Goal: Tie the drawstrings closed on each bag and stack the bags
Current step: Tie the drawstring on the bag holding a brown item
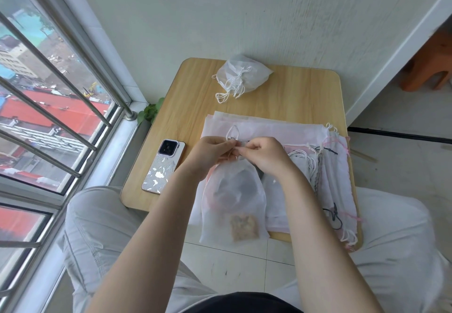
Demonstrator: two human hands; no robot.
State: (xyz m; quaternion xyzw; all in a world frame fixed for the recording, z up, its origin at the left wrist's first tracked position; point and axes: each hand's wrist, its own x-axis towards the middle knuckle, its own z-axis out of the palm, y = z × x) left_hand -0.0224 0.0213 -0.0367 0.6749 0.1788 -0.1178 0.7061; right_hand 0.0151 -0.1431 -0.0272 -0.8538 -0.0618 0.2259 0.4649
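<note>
Here, the white mesh bag (233,205) lies in the lower centre of the frame, long axis running from its bottom edge, which overhangs the near edge of the counter (293,87), up-frame to a gathered neck. The neck sits right at both hands. Drawstring (232,131) loops just above the knuckles, upper side of the neck.

Left hand (210,151) and right hand (263,153) meet over the neck, fingers curled and pinching the cord; thumb tips nearly touching. Neither hand is nearer; the cord ends lie between them.

Judgement: knot in progress, so the pull would go sideways, across the bag's axis.

Under and right: flat untied bags (281,131). Upper centre: bunched pile of tied bags (244,75), well apart. Phone (163,166) left of the hands.
</note>
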